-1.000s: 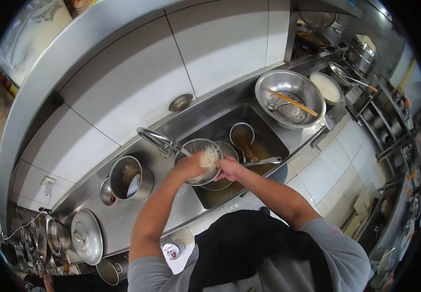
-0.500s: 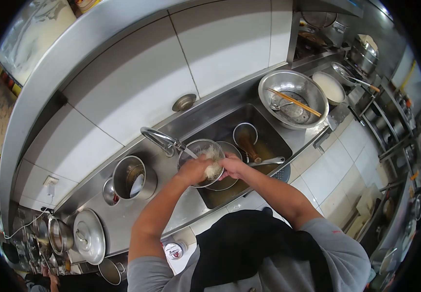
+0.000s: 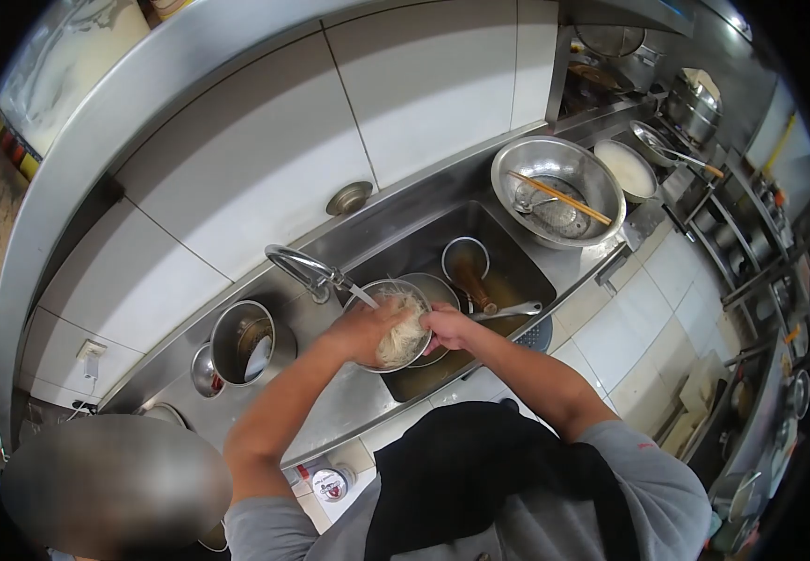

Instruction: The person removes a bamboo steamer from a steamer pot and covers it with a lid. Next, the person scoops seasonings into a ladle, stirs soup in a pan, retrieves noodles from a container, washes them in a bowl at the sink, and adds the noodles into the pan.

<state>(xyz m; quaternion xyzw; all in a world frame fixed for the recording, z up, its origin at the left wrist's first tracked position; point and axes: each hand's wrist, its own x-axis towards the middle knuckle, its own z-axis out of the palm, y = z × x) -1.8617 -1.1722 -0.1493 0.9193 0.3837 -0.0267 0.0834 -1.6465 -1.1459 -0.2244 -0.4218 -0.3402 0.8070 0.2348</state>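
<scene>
Under the running faucet (image 3: 307, 266) is a metal bowl (image 3: 388, 366) holding pale, thin noodle-like strands (image 3: 403, 335). My left hand (image 3: 360, 332) reaches into the bowl's left side against the strands; its fingertips are hidden among them and under the water. My right hand (image 3: 446, 327) grips the bowl's right rim, fingers wrapped at the edge. Another metal bowl (image 3: 447, 285) lies partly behind it in the sink. Beside that, a round container with a brown handle-like piece (image 3: 470, 276) and a metal handle (image 3: 513, 311) show in the murky water.
A large steel basin (image 3: 564, 154) with chopsticks (image 3: 559, 196) stands right of the sink (image 3: 527, 252). Left of the sink are a deep pot (image 3: 279, 351) and a small bowl (image 3: 205, 372). A person's blurred head (image 3: 120, 486) is at the lower left. Shelves (image 3: 751, 243) stand at far right.
The bowl sits slightly lower and left, with the strands more spread out in view. My left hand has moved left across them. A co-worker's head has come in at the lower left, covering the pot lid.
</scene>
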